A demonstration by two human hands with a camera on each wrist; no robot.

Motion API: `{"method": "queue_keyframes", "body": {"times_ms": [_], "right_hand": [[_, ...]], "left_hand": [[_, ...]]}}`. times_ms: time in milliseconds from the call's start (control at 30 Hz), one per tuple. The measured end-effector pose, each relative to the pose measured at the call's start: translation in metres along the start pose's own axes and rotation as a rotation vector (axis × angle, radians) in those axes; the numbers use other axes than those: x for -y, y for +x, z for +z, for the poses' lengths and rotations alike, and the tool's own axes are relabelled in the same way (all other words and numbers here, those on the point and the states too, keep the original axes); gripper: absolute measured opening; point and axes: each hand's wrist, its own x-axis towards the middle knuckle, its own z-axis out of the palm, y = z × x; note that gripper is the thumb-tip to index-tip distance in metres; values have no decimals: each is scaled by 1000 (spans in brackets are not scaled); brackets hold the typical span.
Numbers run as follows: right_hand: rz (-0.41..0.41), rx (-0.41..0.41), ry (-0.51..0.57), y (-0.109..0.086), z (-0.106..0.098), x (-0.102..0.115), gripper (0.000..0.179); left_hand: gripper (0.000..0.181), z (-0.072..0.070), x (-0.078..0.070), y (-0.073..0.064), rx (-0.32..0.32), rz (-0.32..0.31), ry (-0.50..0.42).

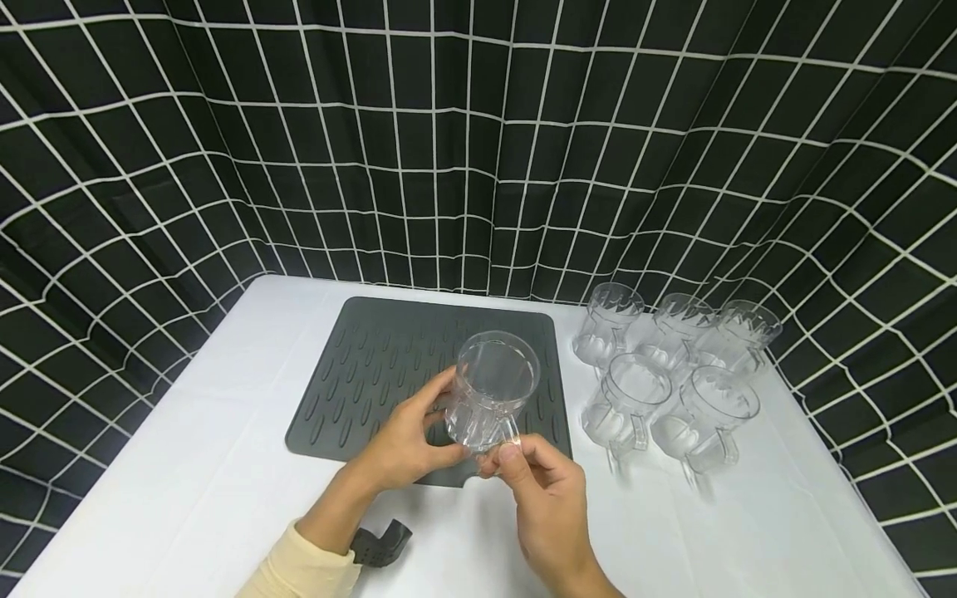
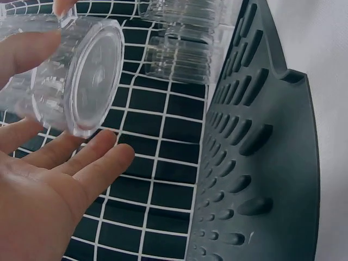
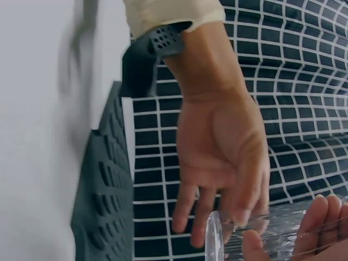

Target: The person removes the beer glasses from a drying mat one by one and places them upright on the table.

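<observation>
A clear plastic mug (image 1: 495,378) is held tilted above the front of a dark grey ridged mat (image 1: 351,428) in the head view. My left hand (image 1: 407,440) grips its side, thumb and fingers on opposite sides of the body. With thumb and fingers my right hand (image 1: 544,498) pinches the mug's handle. In the left wrist view the mug's round base (image 2: 99,79) faces that camera, and some left fingers (image 2: 106,168) extend past it. Part of the mug shows at the bottom of the right wrist view, between the left hand (image 3: 223,147) and the right fingers (image 3: 312,231).
Several matching clear mugs (image 1: 635,382) stand grouped in two rows on the white table (image 1: 187,465), right of the mat. A black grid-patterned curtain (image 1: 449,149) encloses the back and sides. A black strap piece (image 1: 383,544) sits at the left wrist.
</observation>
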Motion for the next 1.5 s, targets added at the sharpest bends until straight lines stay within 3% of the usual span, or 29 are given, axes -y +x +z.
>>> {"method": "queue_keyframes", "body": {"times_ms": [300,533,733,1000,1300,1500], "right_hand": [[-119,-46,172,17,-25,23,23],[-196,-43,241,25,-50,40,25],[-222,-89,284,24,-71,50,23],[-236,-179,258,25,-96,64,17],[-271,-269,259,24,-116,69,16],[-344,-351,124,29,-138,80,17]], "left_hand": [[89,-22,5,-11,-108,65,-4],[86,-43,12,-22,-175,94,2],[88,-61,14,-31,-238,131,29],[91,-82,21,-50,-328,71,85],[89,-94,32,-73,-409,-24,143],[86,-100,39,-82,-475,-29,188]]}}
